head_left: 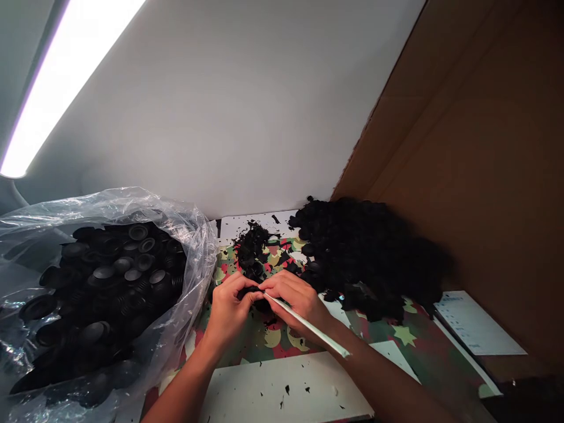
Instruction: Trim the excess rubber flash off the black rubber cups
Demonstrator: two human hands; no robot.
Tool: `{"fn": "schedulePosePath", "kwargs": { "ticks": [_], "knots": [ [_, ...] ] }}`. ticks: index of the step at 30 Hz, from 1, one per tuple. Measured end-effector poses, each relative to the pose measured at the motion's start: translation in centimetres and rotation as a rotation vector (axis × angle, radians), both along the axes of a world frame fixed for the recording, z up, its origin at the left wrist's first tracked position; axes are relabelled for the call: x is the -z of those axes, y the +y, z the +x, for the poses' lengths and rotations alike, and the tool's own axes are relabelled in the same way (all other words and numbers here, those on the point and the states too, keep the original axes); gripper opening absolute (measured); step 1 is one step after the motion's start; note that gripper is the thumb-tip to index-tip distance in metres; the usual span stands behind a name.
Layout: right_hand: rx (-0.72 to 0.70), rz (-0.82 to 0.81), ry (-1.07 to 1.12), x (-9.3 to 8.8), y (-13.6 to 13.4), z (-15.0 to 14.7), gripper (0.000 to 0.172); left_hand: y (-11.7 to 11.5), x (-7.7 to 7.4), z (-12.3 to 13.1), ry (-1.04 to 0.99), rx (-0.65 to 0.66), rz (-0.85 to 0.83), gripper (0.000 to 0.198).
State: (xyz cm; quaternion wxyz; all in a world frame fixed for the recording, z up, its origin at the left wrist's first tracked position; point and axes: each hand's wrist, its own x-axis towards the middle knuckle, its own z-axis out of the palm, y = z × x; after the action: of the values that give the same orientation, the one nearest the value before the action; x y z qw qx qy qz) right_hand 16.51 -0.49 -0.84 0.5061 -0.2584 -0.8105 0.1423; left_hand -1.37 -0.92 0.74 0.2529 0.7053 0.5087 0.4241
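Observation:
My left hand [231, 302] is closed, its thumb and fingers pinching a small black rubber part [250, 289] that they mostly cover. Against it works my right hand [297, 296], which grips a long, thin, whitish tool [311, 326]. The tool slants back over the right wrist; its tip is hidden at the fingers, so I cannot tell its exact kind. Just beyond the hands lies a small heap of black scraps [253, 244]. To the left, a clear plastic bag [200, 252] holds many round, ribbed black rubber parts [132, 276].
A large pile of black pieces [361, 252] lies at the right against a cardboard panel [476, 176]. Below my hands is a white board [286, 388] dotted with black bits, on a patterned cover [383, 335]. A printed card [478, 323] lies far right. A bright tube lamp [66, 76] hangs upper left.

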Motion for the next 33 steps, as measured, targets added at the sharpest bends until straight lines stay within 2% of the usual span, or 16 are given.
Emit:
{"fn": "schedulePosePath", "kwargs": {
  "ticks": [4, 9, 14, 21, 23, 25, 28, 30, 31, 33],
  "knots": [
    [0.096, 0.02, 0.057, 1.2, 0.3, -0.6, 0.021, 0.0, -0.1, 0.0, -0.037, 0.008, -0.035, 0.009],
    [0.238, -0.162, 0.11, 0.9, 1.0, 0.3, 0.017, 0.0, -0.5, -0.1, -0.215, 0.069, -0.133, 0.009],
    [0.304, -0.317, 0.231, 0.7, 1.7, 1.0, 0.014, 0.0, -0.7, 0.2, -0.575, 0.158, -0.258, 0.039],
    [0.356, -0.436, 0.223, 1.2, 2.4, 1.1, 0.019, -0.9, -1.6, 0.4, -0.777, 0.193, -0.385, 0.056],
    [0.35, -0.5, 0.186, 1.3, 2.6, 1.3, 0.022, -1.5, -2.4, 0.3, -0.751, 0.222, -0.365, 0.06],
    [0.326, -0.544, 0.136, 1.3, 2.7, 1.4, 0.022, -2.4, -3.3, 0.0, -0.517, 0.199, -0.232, 0.055],
    [0.31, -0.508, 0.079, 1.0, 2.7, 1.6, 0.019, -3.8, -5.1, -1.7, -0.137, 0.001, 0.062, 0.027],
    [0.233, -0.467, 0.046, 0.7, 2.6, 1.7, 0.018, -4.3, -6.4, -4.1, 0.146, -0.329, 0.356, 0.019],
    [0.15, -0.454, 0.014, 0.5, 2.5, 1.8, 0.018, -4.4, -6.9, -5.6, 0.28, -0.478, 0.438, 0.02],
    [-0.05, -0.427, -0.081, 0.3, 2.2, 1.9, 0.019, -4.0, -7.7, -8.8, 0.516, -0.706, 0.403, 0.021]
  ]
}}
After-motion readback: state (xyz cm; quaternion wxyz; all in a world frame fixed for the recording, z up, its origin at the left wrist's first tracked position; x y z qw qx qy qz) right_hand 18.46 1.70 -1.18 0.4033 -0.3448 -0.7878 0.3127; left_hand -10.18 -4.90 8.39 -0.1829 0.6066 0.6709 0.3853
